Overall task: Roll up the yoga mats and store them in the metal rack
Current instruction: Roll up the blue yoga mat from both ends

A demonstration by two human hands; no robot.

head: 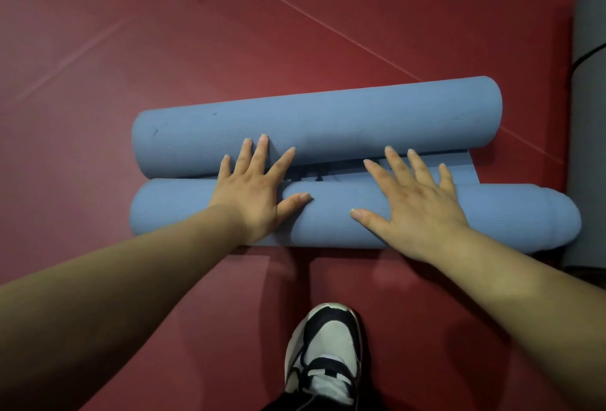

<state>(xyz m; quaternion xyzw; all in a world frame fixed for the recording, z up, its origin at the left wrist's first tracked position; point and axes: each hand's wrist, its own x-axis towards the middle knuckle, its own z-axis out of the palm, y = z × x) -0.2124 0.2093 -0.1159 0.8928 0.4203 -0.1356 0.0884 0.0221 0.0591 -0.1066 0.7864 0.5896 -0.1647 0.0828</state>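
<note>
Here, both hands (pixel 255 191) (pixel 416 204) splayed, pressing blue mat (pixel 328 122)

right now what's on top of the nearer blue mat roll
The left hand and right hand lie flat on the nearer blue mat roll; they partly cover something dark in the gap behind it.

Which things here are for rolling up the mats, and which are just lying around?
For the job: far blue mat roll, near blue mat roll, left hand, right hand, probably the grey rolled mat.
Just there: sneaker, red floor.
</note>
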